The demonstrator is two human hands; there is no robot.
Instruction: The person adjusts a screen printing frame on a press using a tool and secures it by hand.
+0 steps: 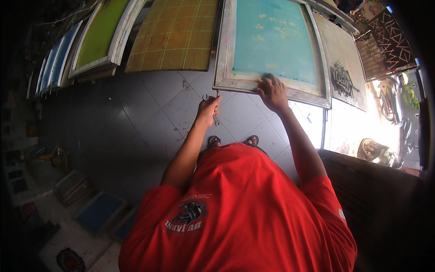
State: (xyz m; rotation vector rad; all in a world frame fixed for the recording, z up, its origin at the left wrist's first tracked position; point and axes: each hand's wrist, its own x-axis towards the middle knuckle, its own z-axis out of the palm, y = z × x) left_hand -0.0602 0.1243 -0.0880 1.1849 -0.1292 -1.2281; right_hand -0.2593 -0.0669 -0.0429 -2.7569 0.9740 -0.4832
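A screen-printing frame [222, 68] with a pale metal border and turquoise mesh leans against the wall ahead of me. My right hand [272, 93] rests flat on its lower border, fingers spread over the edge. My left hand [208, 109] is closed around a small metal tool [215, 119], a wrench by its look, held just below the frame's lower left corner. My red shirt fills the lower middle of the view, and my sandalled feet [233, 141] show on the floor below my hands.
More frames lean along the wall: a yellow gridded one [174, 36], a green one [102, 34], blue ones [56, 63] at far left, a grey one with a dark design [344, 75] at right. Grey floor tiles [136, 113]. Stacked frames [97, 211] at lower left. Bright doorway with motorbikes [385, 122] at right.
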